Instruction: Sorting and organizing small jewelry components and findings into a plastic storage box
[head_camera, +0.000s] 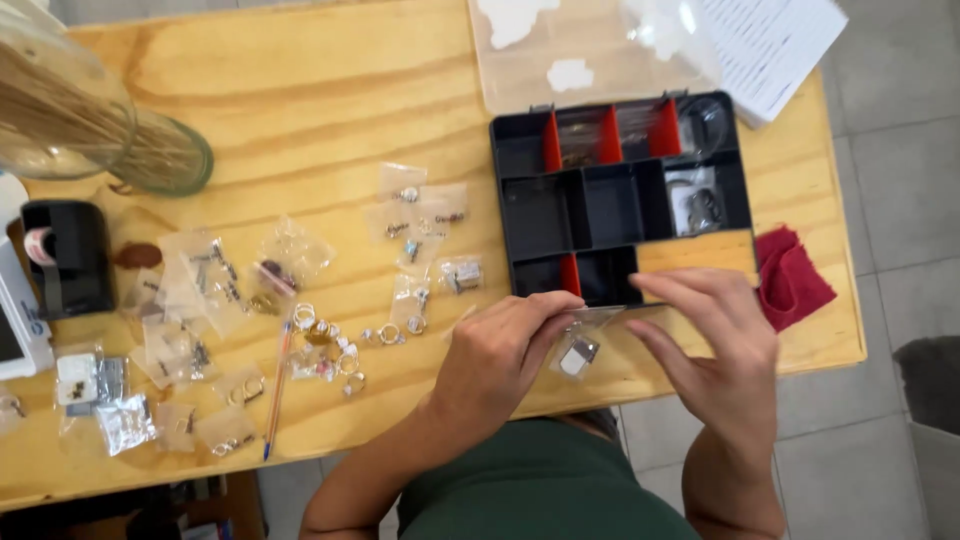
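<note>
I see both hands pinching one small clear bag (578, 350) at its top edge, left hand (500, 352) and right hand (715, 335) each in a closed grip, above the desk's (330, 110) near edge, just before the black compartment box (600, 205).

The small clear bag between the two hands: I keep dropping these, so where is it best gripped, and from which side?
Best taken at its top edge, from above. The small clear bag hangs with a small pale piece weighing down its lower end, so the flat top strip is free. The left hand and right hand already pinch that strip from either side, beside the black organiser box.
</note>
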